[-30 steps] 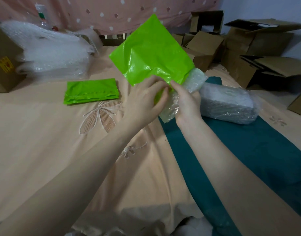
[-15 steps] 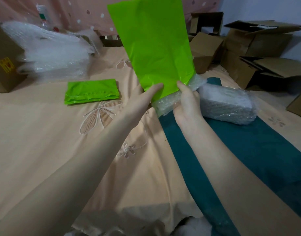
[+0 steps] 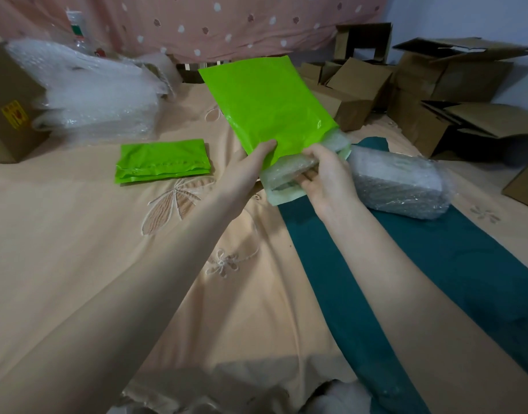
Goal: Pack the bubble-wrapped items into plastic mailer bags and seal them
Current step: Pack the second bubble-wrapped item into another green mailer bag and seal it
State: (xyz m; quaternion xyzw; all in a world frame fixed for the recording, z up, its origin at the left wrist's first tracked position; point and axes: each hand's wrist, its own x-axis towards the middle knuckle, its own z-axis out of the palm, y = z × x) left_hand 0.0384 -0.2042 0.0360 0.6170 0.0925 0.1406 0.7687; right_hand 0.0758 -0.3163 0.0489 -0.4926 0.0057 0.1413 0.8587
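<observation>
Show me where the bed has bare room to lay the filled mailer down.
Bare peach sheet lies nearer the person than the folded green mailers, left of the left forearm. The teal cloth, on the near side of the wrapped bundle, is bare too. Crowded: bubble wrap pile far left, cardboard boxes far right.

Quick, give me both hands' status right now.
Left hand: holds the green mailer bag near its mouth.
Right hand: grips the bubble-wrapped item, partly inside the bag.
</observation>
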